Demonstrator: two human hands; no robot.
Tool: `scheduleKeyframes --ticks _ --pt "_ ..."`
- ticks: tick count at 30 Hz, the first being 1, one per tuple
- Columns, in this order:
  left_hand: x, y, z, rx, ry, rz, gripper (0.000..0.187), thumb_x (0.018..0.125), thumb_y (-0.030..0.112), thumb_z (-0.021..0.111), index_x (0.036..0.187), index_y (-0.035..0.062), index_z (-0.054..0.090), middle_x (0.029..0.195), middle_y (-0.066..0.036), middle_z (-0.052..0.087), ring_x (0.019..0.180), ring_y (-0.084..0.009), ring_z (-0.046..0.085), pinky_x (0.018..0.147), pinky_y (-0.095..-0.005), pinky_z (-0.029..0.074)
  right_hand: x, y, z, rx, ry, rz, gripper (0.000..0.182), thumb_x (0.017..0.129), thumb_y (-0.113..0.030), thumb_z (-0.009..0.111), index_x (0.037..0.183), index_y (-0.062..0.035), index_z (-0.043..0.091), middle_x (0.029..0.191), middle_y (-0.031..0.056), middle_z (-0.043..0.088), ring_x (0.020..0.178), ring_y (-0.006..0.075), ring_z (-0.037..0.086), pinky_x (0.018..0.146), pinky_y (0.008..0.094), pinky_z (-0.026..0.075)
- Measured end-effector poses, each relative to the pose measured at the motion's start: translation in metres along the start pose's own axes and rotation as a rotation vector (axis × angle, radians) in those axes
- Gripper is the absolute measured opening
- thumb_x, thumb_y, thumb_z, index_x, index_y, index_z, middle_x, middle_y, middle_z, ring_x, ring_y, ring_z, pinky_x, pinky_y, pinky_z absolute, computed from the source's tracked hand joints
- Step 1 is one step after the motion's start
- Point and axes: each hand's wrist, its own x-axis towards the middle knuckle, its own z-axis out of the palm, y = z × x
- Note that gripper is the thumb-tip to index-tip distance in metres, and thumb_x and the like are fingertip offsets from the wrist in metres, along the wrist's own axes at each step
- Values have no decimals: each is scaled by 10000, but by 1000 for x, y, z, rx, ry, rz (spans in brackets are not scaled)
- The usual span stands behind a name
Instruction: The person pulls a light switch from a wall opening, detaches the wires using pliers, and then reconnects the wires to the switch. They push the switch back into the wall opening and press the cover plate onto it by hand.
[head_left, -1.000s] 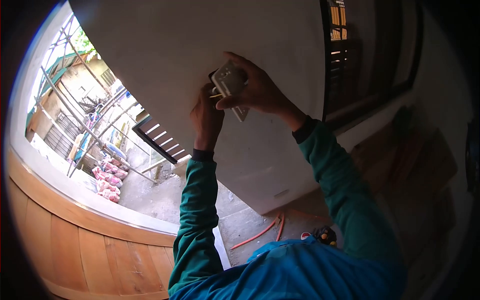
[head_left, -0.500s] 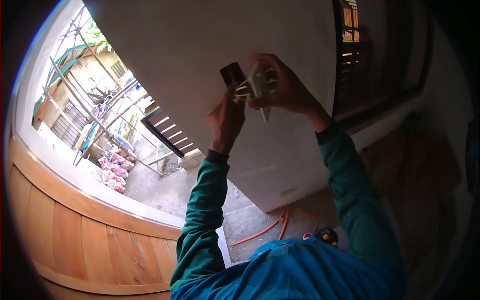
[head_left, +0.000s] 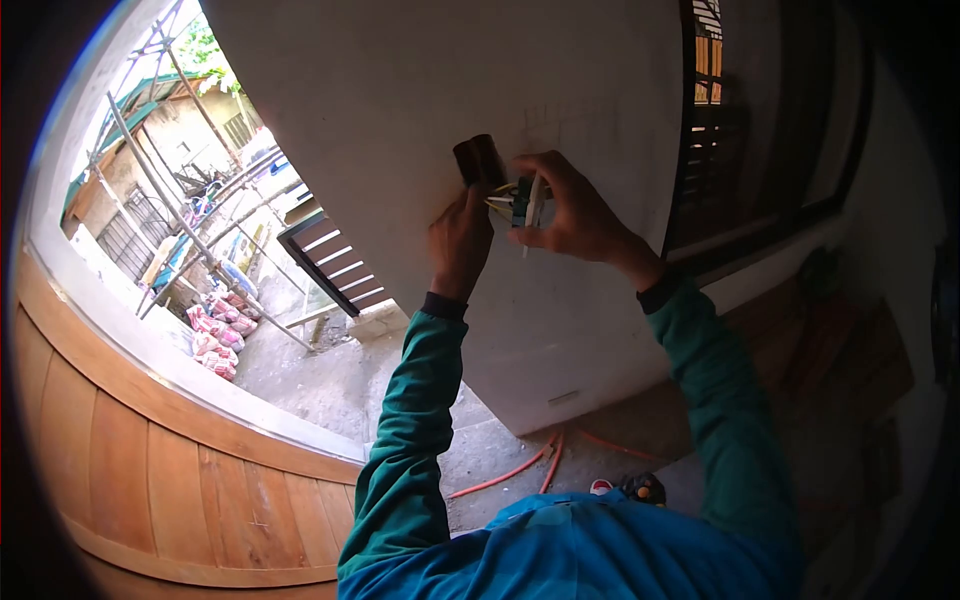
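Observation:
My right hand (head_left: pixel 578 212) grips a white wall plate (head_left: pixel 536 200) by its edges, thumb below and fingers above. On the plate's back sits a dark green wiring device (head_left: pixel 521 202); whether it is a switch or an outlet cannot be told. Yellow and white wires (head_left: pixel 500 199) run from it toward the left. My left hand (head_left: pixel 462 238) is closed around the wires just left of the device, its fingertips partly hidden. Right above those fingers, a dark rectangular wall box opening (head_left: pixel 480 160) is set in the pale wall (head_left: pixel 400 110).
A dark-framed window (head_left: pixel 760 130) lies to the right. On the left, a wood-panelled surface (head_left: pixel 150 480) borders an opening onto a yard with scaffolding poles (head_left: pixel 160 160) and stacked sacks (head_left: pixel 215 335). Orange conduit (head_left: pixel 500 482) lies on the floor below the wall.
The right hand has turned the plate more edge-on, bringing the green device into clearer sight. Both hands and the wall box sit slightly lower in view, as the camera has shifted.

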Motion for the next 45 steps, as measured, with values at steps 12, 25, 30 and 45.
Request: scheduleKeyframes --ticks 12,25,30,45 --pt "16 -2 -5 45 58 -24 249 799 252 733 1032 196 665 802 -47 631 625 -261 653 530 -394 513 18 1 -15 -23 45 58 818 602 -300 910 1285 -106 503 1181 122 550 1044 310 605 893 401 502" --pt "26 -5 -12 11 164 118 328 789 164 722 1109 214 667 767 -22 580 637 -212 627 531 -357 499 28 4 -13 -124 147 -8 839 587 -336 915 1287 -105 514 1221 133 568 1094 325 599 913 395 503" --pt "20 -19 -4 -7 221 209 364 790 128 694 1138 230 653 787 -35 576 642 -204 630 525 -352 497 26 7 -13 27 104 77 862 600 -316 921 1319 -100 497 1276 120 568 1120 255 602 940 393 516" --pt "30 -5 1 -95 229 35 247 807 124 667 1047 163 624 829 -68 605 673 -271 648 560 -400 509 28 -3 -5 -176 266 -2 836 578 -327 928 1275 -86 535 1040 121 598 942 263 629 772 367 548"
